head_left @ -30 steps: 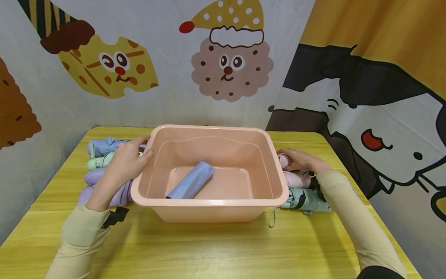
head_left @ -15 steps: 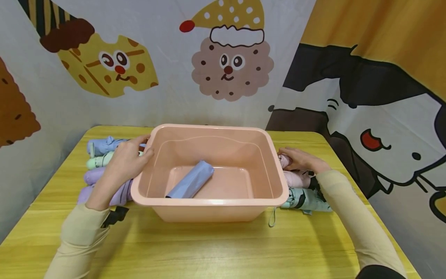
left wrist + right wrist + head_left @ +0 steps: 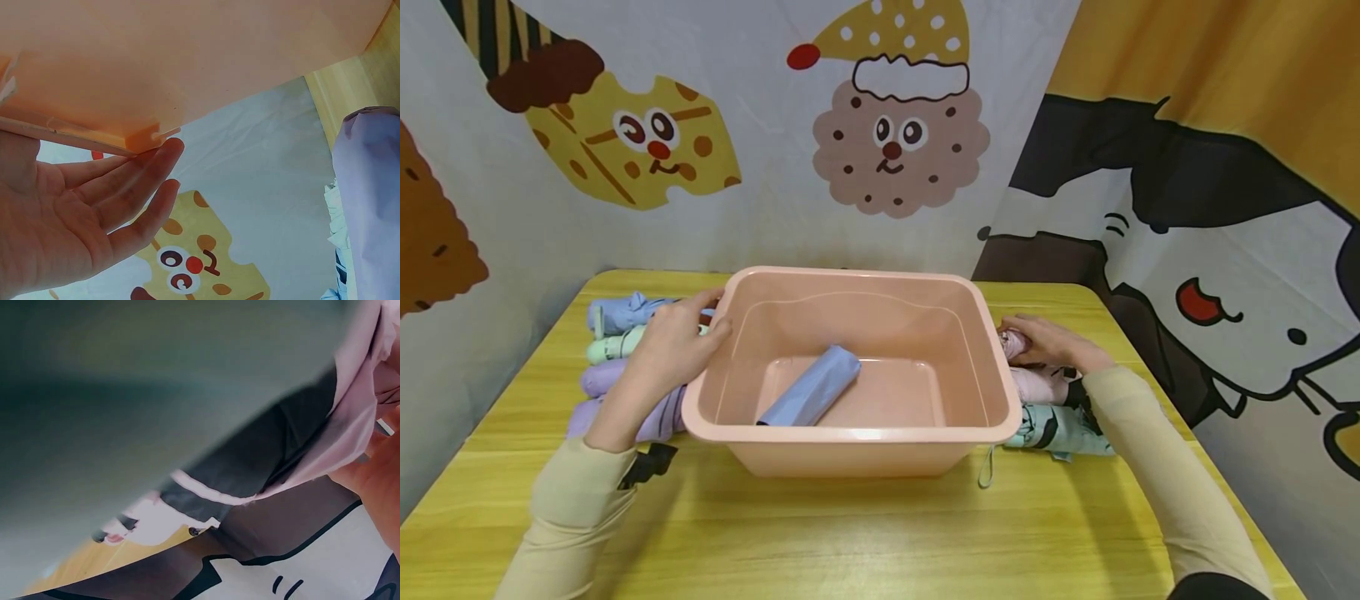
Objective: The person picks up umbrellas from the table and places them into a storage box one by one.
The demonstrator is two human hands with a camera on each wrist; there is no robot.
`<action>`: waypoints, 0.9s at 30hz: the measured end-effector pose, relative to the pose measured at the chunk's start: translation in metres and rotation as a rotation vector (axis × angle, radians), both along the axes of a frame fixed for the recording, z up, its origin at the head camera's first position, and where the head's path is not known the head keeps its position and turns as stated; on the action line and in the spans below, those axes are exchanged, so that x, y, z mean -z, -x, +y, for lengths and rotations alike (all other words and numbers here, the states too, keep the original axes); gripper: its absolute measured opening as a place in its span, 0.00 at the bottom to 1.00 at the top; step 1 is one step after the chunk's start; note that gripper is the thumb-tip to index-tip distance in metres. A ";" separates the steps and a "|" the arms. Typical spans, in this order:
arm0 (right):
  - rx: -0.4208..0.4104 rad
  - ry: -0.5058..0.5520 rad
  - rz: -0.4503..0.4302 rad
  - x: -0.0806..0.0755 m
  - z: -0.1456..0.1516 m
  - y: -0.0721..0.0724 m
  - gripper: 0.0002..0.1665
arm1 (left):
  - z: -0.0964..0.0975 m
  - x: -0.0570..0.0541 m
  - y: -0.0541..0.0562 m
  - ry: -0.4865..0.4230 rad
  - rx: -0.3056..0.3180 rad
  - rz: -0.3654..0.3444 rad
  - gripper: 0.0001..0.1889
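Fingers of the left hand lie spread and gently bent beneath the left rim of a pale pink plastic basin, with the thumb over its edge, pinching the rim; those of the right hand are curled round the far pink umbrella, their tips hidden. Basin: at mid-surface, upright, between two rows of folded umbrellas. Stage reached, as judged from placement: early, with one umbrella inside and seven outside. Done: a smooth blue umbrella lies diagonally on the basin floor, its near end partly masked by the front rim. Left over: four umbrellas along the basin's left side and three along its right, of which only the far pink one is in a hand's hold; it has not yet been raised over the rim. Count, left row, far to near: one tied blue umbrella, one pale green umbrella and two lavender ones, the farther and the nearer. Count, right row: two pink, including the near pink umbrella, and one mint patterned umbrella. Totals visible: eight umbrellas, one basin.
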State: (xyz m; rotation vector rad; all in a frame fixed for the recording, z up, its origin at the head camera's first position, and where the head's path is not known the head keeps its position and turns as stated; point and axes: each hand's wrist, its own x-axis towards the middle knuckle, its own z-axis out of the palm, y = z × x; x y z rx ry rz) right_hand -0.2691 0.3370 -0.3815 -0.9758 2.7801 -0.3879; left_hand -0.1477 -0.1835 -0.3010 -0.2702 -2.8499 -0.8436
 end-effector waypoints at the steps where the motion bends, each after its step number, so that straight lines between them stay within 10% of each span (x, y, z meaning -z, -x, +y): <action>1: 0.003 0.005 0.002 0.000 0.000 0.000 0.24 | 0.000 0.000 0.000 -0.001 -0.001 -0.002 0.26; 27: 0.105 0.031 0.175 -0.018 0.010 -0.009 0.29 | 0.001 0.000 -0.001 -0.015 -0.001 0.000 0.26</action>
